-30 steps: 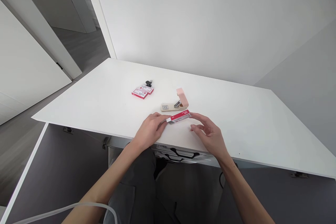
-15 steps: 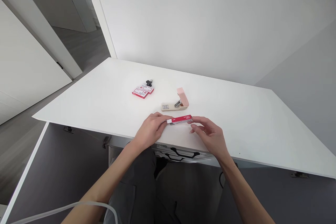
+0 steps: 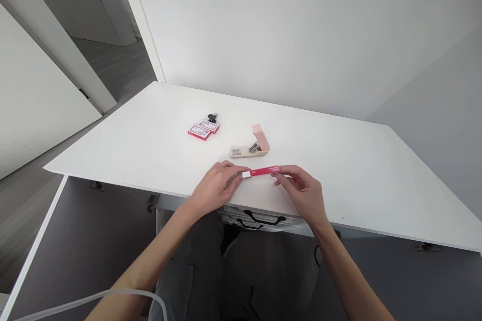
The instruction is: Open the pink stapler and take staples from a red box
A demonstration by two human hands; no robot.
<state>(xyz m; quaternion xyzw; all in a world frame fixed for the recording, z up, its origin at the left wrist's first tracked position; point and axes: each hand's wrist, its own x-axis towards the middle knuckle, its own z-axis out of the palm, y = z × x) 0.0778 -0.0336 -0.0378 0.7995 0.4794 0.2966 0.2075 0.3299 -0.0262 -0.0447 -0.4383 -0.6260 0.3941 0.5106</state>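
A small red and white box (image 3: 263, 171), slim like a staple box, is level just above the front part of the white desk. My left hand (image 3: 217, 184) pinches its left end, where a white inner part shows beyond the red sleeve. The thumb and fingers of my right hand (image 3: 303, 191) are closed on the red right end. Right behind the box lies a cream and pink stapler (image 3: 246, 151) with its pink top swung up and the metal magazine showing. What is inside the box is hidden.
Two more red and white boxes (image 3: 200, 132) lie at the back left, with a small black and metal tool (image 3: 213, 118) behind them. The desk (image 3: 361, 170) meets a white wall at the back. Black drawer handles (image 3: 264, 218) show below its front edge.
My right thumb has closed onto the right end of the box. The box has turned a little, so its red face shows flatter, and its white inner part shows slightly more.
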